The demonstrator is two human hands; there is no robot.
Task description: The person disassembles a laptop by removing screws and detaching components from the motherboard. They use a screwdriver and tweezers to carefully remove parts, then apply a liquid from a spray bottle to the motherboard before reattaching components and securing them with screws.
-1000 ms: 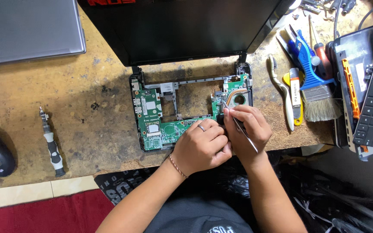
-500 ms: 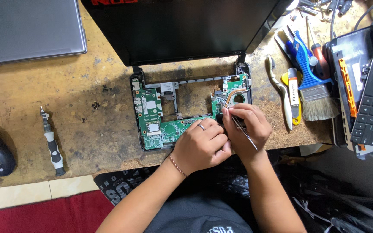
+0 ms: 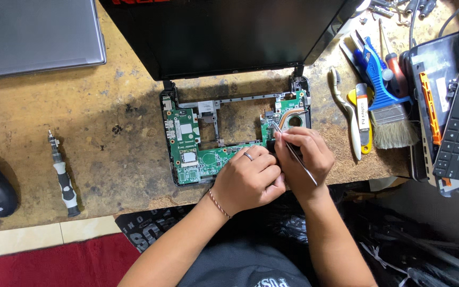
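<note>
Right hand [image 3: 305,154] pinches thin metal tweezers [image 3: 293,154], tips at 11 o'clock on green laptop circuit board [image 3: 187,154]; left hand [image 3: 248,178] clenched, touching it; scarred wooden counter [image 3: 107,106].

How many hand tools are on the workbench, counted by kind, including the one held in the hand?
Tweezers, held in the right hand: 1
Screwdrivers, one grey and black, one red-handled: 2
Brushes, a blue paintbrush and a white toothbrush: 2
Yellow utility knife: 1
Total: 6
The small parts at the top right are too blurred to count.
</note>
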